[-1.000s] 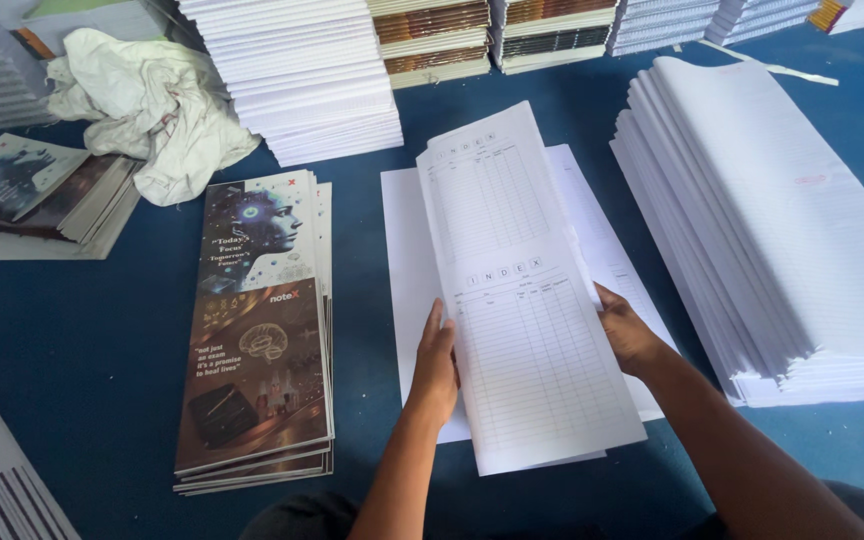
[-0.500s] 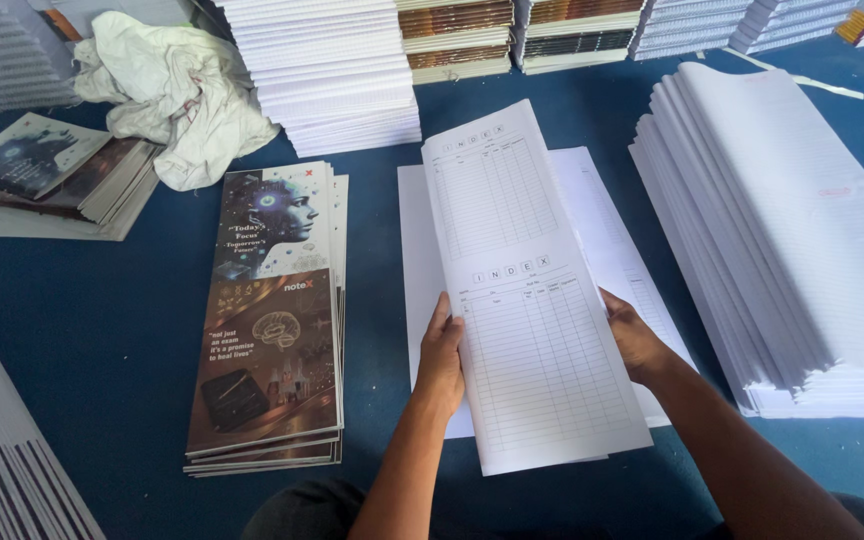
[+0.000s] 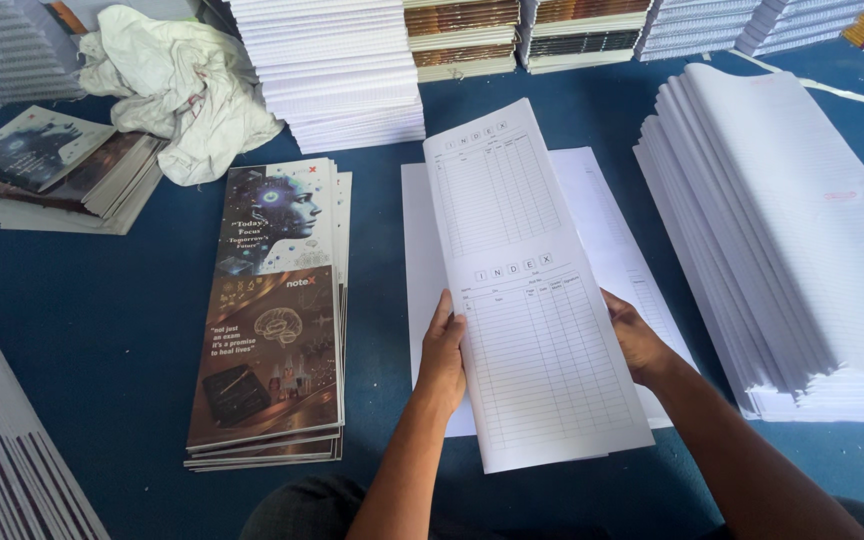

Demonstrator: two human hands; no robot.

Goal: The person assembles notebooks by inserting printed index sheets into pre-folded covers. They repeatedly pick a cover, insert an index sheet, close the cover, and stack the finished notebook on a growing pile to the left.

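Note:
A long white printed sheet with ruled tables [image 3: 527,290] is held between both hands, lifted a little above a flat pile of white sheets [image 3: 602,200] on the blue surface. My left hand [image 3: 444,350] grips its left edge, thumb on top. On the opposite edge my right hand [image 3: 634,338] does the same, fingers partly hidden under the paper. To the left lies a stack of long dark printed covers [image 3: 274,310] showing a face and a brain.
A tall fanned stack of white ruled sheets [image 3: 802,240] sits at the right. Stacks of white and brown-edged paper [image 3: 337,70] line the back. A crumpled pale cloth [image 3: 177,85] and a smaller pile of dark covers [image 3: 62,165] lie at the left. Grey-edged sheets [image 3: 2,440] fill the lower left corner.
Both hands keep the same grip on the sheet. The view has shifted a little, so everything sits slightly further right and lower in the picture.

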